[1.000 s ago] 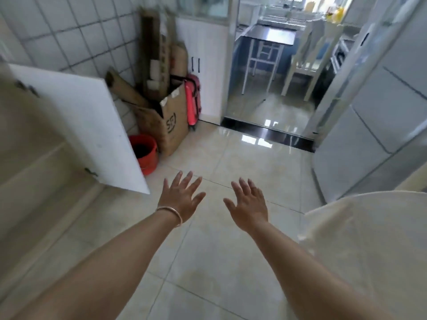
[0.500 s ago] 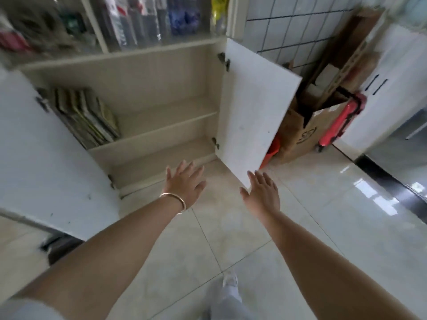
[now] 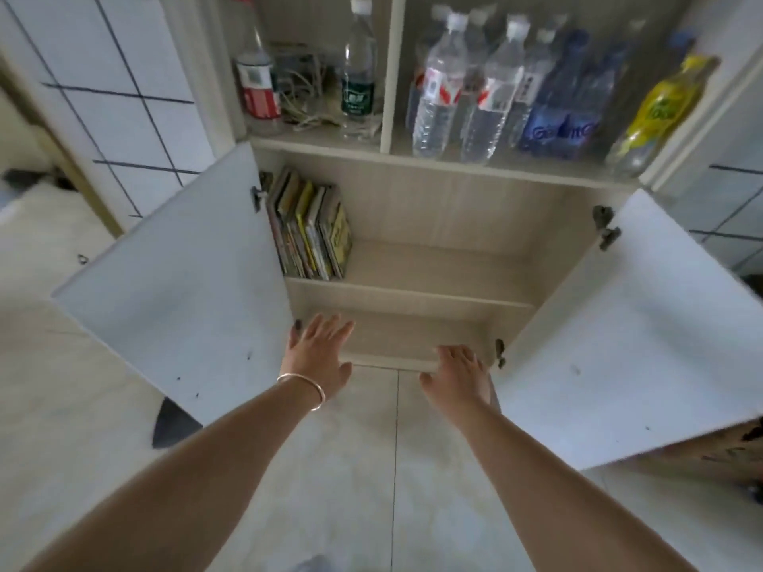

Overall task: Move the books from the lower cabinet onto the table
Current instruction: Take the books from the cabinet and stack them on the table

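Half a second before, you saw the cabinet (image 3: 433, 225) from its right side, with the books far off to your left; now you faced it squarely, and both white doors (image 3: 177, 307) stood swung wide on either side of your arms. A second before that, you had been looking away across the room toward a doorway, so your head had turned right round. Your hands had kept the same pose throughout and had come closer to the cabinet.

Your left hand (image 3: 318, 357) was spread flat, fingers straight, holding nothing, just in front of the bottom shelf beside the left door's edge; a thin bracelet (image 3: 303, 388) sat on that wrist. Your right hand (image 3: 458, 373) was likewise spread and held nothing, near the lower edge of the cabinet by the right door (image 3: 631, 336).

The books (image 3: 309, 225) stood upright in a row at the left end of the middle shelf (image 3: 433, 262), against the cabinet's left wall, well apart from both hands.

Above them, plastic bottles (image 3: 475, 88) crowded the upper shelf. The floor (image 3: 363, 468) was pale glossy tile, and the walls (image 3: 119, 97) on both sides were white tile with dark grout.
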